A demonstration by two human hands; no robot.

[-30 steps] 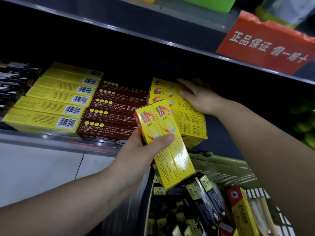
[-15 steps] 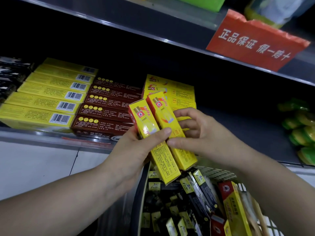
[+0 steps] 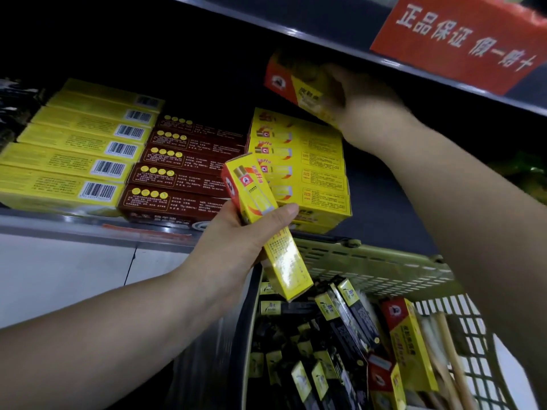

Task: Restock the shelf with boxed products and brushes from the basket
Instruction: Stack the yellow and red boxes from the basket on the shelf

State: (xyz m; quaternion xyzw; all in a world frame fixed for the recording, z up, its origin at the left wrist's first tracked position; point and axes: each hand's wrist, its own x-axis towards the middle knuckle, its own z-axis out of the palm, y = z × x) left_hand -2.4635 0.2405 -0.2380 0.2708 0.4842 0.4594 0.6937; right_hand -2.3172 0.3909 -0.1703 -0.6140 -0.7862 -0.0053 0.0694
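Currently both hands are occupied, one box each. Left hand (image 3: 236,247) grips a yellow box with a red end (image 3: 260,214), fingers and thumb wrapped round its middle. It sits tilted, near the shelf front edge (image 3: 88,226) and above the basket rim (image 3: 370,261).

Right hand (image 3: 367,110) is curled round a second yellow red-ended box (image 3: 296,84), which is blurred. It's held in the gap between the yellow stack (image 3: 319,161) and the upper shelf edge (image 3: 325,45), with its low corner just over the stack's far end. Can't tell if it touches.

Room:
- bare dark shelf floor (image 3: 381,202) right of the yellow stack, under the right forearm
- left of that stack the rows are packed edge to edge
- red sign (image 3: 461,39) hangs off the upper shelf, far right

Counts on the shelf:
- barcode yellow boxes (image 3: 74,161), left: 6
- brown boxes (image 3: 183,179), middle: 5
- yellow stack: about 5 faces show, the near ones partly hidden by the left-hand box

Basket:
- many black-and-yellow boxes (image 3: 346,315), too jumbled to count
- 1 yellow red-ended box standing on the right (image 3: 410,347), another red end below it
- wooden brush handles (image 3: 450,353) at the right wall, at least 1, number unclear
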